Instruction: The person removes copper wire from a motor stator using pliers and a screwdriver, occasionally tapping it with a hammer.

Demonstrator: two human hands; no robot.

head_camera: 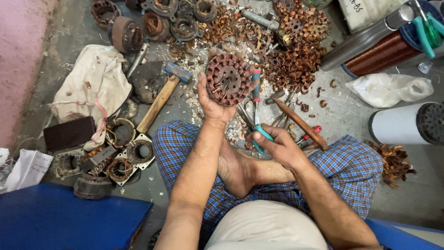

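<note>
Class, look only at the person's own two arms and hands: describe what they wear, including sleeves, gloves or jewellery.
Both arms are bare along all that shows, with no sleeve in sight. The left hand and right hand wear no gloves, and no ring, watch or bracelet shows. The fingers are uncovered.

Grey concrete floor [69, 32], dusty, littered with pale chips and copper scraps. Pink wall [21, 55] along the left edge. Blue bench or box [60, 220] bottom left, another blue edge [402, 234] bottom right. Crumpled cream cloth [92, 83] on the floor by the wall, white plastic bag [391, 88] at right. Flat, even light, soft shadows.
</note>
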